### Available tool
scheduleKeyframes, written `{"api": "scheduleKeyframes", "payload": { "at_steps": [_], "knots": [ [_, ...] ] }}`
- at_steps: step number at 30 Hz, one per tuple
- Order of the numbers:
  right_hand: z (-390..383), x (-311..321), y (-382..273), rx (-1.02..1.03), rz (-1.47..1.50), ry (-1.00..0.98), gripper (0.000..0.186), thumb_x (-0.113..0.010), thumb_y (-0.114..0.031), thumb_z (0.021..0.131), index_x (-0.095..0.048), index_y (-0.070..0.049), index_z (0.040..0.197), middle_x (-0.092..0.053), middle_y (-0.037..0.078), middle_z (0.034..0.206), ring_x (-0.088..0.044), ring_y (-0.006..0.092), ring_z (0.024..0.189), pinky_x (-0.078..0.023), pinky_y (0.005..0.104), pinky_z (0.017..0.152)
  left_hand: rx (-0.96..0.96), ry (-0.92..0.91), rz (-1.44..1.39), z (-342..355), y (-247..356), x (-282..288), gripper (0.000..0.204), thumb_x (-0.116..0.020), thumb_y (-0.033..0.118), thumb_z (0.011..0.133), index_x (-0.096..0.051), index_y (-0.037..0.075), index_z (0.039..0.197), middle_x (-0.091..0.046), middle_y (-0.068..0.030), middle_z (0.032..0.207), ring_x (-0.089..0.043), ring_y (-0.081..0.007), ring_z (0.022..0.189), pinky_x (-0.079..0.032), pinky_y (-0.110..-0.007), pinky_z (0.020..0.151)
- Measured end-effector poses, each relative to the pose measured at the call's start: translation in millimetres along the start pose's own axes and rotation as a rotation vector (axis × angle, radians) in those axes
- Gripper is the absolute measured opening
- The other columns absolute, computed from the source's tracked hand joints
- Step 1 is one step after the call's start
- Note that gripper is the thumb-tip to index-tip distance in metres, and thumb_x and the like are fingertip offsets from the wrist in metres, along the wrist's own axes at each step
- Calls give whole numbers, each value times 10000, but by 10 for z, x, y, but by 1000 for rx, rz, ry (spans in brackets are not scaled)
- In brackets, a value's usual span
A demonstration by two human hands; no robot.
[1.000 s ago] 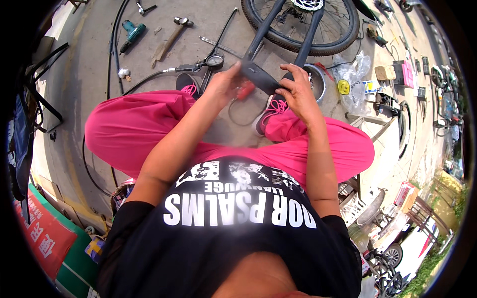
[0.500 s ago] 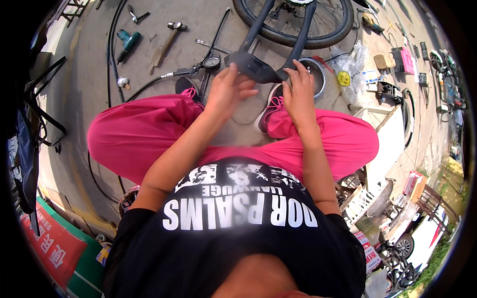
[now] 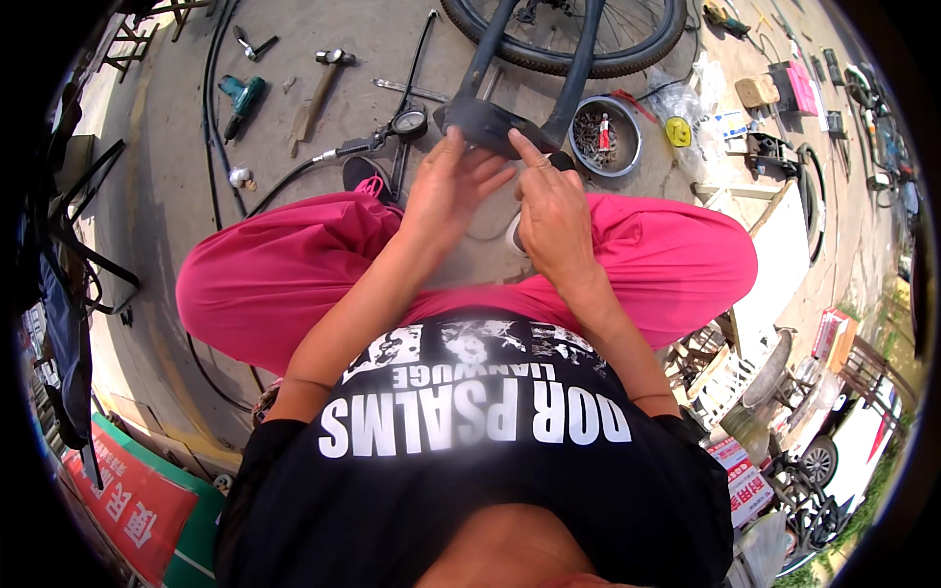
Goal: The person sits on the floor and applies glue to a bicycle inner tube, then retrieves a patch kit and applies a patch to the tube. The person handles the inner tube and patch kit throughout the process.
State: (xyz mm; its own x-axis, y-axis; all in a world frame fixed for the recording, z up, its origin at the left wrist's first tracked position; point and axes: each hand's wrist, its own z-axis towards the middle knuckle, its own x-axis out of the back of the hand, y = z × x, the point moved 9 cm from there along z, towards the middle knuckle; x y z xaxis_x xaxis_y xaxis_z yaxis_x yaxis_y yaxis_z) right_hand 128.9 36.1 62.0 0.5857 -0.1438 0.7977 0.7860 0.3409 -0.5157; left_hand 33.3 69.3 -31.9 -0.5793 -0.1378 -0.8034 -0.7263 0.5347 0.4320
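The dark bicycle frame (image 3: 578, 73) reaches from a wheel toward me, ending in a wide black part (image 3: 510, 127) blurred by motion. My left hand (image 3: 456, 176) is open at the left of that part, thumb up against it and the other fingers stretched out. My right hand (image 3: 554, 206) sets its outstretched index finger on the part's near edge. Its other fingers curl in, and I see nothing held in them. A small dark rounded shape shows behind the right hand; I cannot tell what it is.
Beyond the frame lies a wheel with a black tire (image 3: 627, 59). A metal bowl (image 3: 637, 162) of small parts and a red-and-white tube stands at the right. A round gauge (image 3: 410, 122) on a hose, a hammer (image 3: 321, 96) and a green power drill (image 3: 241, 100) lie at the left.
My right hand has moved left and nearer to me, from the frame tube to the black part, with its index finger now stretched out. The metal bowl's contents have come into view.
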Motion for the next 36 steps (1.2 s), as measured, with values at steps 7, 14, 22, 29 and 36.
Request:
{"api": "scheduleKeyframes", "payload": {
  "at_steps": [7, 14, 22, 29, 36],
  "knots": [
    [87, -61, -162, 79, 43, 26, 23, -540, -51, 740, -535, -37, 723, -602, 107, 1221, -587, 255, 768, -418, 386, 696, 5, -7, -8, -14, -28, 0, 362, -425, 360, 989, -508, 59, 1172, -604, -167, 1142, -604, -283, 1031, -495, -394, 889],
    [22, -36, -113, 112, -51, 18, 17, -561, -56, 714, -545, -51, 709, -609, 130, 1199, -601, 251, 691, -432, 382, 648, -4, -13, 21, -8, -35, 3, 440, -454, 402, 970, -492, 37, 1213, -554, -183, 1206, -535, -305, 1148, -424, -425, 962],
    [33, -72, -158, 103, -45, 19, 10, -563, -68, 715, -557, -61, 714, -623, 111, 1171, -627, 224, 725, -419, 384, 689, 12, 3, -19, -9, -55, 29, 376, -430, 360, 988, -478, 63, 1214, -611, -174, 1112, -619, -256, 971, -497, -377, 864],
    [57, -67, -117, 83, -75, 1, 21, -572, -87, 721, -556, -73, 726, -611, 105, 1198, -593, 231, 709, -410, 371, 702, 22, -1, -16, -10, -94, 22, 362, -431, 357, 988, -485, 68, 1199, -613, -171, 1104, -621, -253, 974, -502, -375, 854],
    [24, -80, -77, 69, -102, 25, 7, -555, -72, 732, -560, -68, 727, -607, 91, 1215, -581, 233, 699, -411, 368, 700, 33, -10, -6, -5, -103, 57, 396, -424, 375, 987, -490, 53, 1207, -592, -164, 1154, -583, -274, 1066, -470, -391, 905]
  ]
}}
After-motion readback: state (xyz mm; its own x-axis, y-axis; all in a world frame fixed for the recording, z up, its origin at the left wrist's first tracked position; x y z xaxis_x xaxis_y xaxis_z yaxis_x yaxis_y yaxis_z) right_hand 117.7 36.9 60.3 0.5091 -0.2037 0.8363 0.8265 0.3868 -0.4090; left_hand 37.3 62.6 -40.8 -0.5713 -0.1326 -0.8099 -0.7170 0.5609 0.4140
